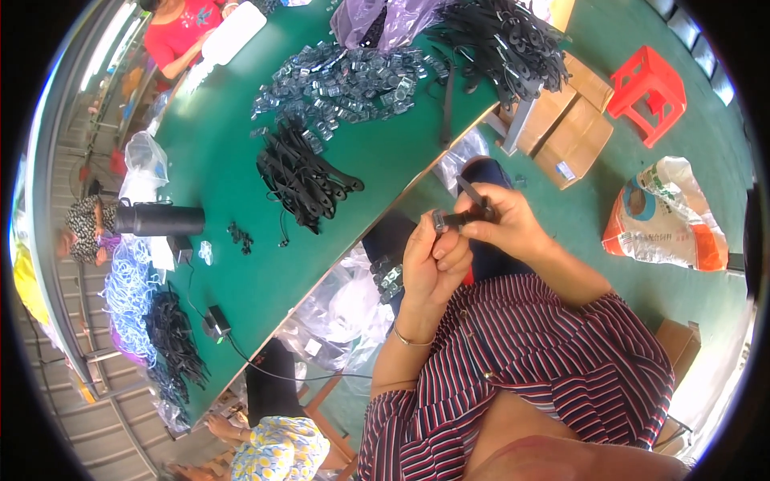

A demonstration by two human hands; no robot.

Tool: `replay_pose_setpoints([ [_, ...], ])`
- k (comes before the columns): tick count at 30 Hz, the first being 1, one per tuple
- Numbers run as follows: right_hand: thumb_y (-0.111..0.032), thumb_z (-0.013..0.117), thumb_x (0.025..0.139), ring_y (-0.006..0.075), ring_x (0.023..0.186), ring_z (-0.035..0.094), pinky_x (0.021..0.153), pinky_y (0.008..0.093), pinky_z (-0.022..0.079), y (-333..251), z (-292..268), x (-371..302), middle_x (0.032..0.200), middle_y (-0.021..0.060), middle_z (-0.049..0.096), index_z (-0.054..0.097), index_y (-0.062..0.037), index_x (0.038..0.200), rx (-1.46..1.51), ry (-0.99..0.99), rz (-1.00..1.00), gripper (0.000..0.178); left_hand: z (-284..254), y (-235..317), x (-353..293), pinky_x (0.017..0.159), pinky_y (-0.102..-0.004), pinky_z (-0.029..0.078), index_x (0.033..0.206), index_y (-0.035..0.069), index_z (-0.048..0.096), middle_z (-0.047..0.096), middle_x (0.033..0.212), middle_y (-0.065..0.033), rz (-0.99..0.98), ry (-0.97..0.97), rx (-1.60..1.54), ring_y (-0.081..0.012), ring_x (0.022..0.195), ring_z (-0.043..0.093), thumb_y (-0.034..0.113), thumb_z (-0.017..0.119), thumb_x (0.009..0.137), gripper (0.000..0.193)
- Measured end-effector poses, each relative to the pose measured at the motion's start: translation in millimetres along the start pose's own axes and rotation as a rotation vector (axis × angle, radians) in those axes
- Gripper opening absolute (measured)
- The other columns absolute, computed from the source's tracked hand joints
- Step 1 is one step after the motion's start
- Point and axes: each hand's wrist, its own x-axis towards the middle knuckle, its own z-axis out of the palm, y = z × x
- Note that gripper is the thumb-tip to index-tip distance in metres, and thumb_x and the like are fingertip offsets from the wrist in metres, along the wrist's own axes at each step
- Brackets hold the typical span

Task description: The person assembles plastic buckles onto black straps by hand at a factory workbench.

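Off the worktop edge (317, 277), left hand (433, 260) fingertips pinched a grey buckle (439, 221), right hand (507, 223) gripping its black strap (473, 195), seemingly for steadiness.

Wearer's attire, viewed fr. above: striped blouse (553, 361), bands of dk. navy, red & white, w/ small round button (488, 375) at ctr. front, below open neckline; short sleeves (393, 413) in same stripe; thin metallic bangle (413, 343), L wrist; dk. navy trousers (491, 260); L hand (435, 260) & R hand (513, 218) bare.
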Motion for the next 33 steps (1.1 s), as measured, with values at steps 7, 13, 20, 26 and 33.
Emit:
replay_pose_setpoints([
  [7,0.001,0.064,0.077,0.0024,0.073,0.051,0.063,0.0174,0.044,-0.6,1.0,2.5,0.083,-0.0014,0.057,0.056,-0.0015,0.095,-0.068,-0.017,-0.025,0.020,-5.8,-3.3,0.1,0.041,-0.0192,0.024,0.093,0.006,0.050,0.036,0.058,0.0036,-0.031,-0.001,-0.051,-0.0059,0.045,0.030,0.030,0.037,0.096,0.027],
  [13,0.000,0.064,0.076,0.0042,0.075,0.053,0.067,0.0192,0.045,0.9,-1.4,4.3,0.082,-0.0004,0.057,0.057,-0.0011,0.093,-0.218,0.003,-0.021,0.018,-5.4,-7.2,-0.5,0.044,-0.0191,0.024,0.097,0.004,0.049,0.036,0.059,0.0025,0.063,0.134,0.393,-0.0050,0.049,0.030,0.030,0.044,0.093,0.027],
  [20,-0.006,0.069,0.071,0.0190,0.080,0.055,0.071,0.0287,0.045,9.7,3.1,2.9,0.090,0.0088,0.052,0.053,0.0011,0.095,-0.520,-0.025,-0.287,0.029,-22.2,1.4,-12.5,0.043,-0.0185,0.026,0.092,0.002,0.053,0.043,0.060,0.0037,0.247,0.288,0.893,-0.0039,0.049,0.035,0.018,0.050,0.091,0.017],
  [26,-0.003,0.066,0.073,0.0215,0.092,0.053,0.076,0.0310,0.045,24.0,3.4,-7.1,0.099,0.0113,0.049,0.056,0.0032,0.090,-0.574,0.101,-0.335,0.021,-23.0,-5.0,-14.4,0.056,-0.0173,0.038,0.089,-0.001,0.056,0.054,0.071,0.0015,0.394,0.375,1.424,-0.0035,0.063,0.046,0.012,0.055,0.088,0.014],
  [33,-0.009,0.053,0.088,0.0078,0.083,0.049,0.075,0.0228,0.041,32.7,-4.9,-9.6,0.095,-0.0006,0.049,0.053,-0.0039,0.099,0.591,-0.190,0.296,0.013,-35.4,5.7,-20.0,0.059,-0.0178,0.038,0.089,-0.001,0.056,0.053,0.072,0.0022,0.264,0.318,1.244,-0.0038,0.066,0.045,0.011,0.056,0.087,0.012],
])
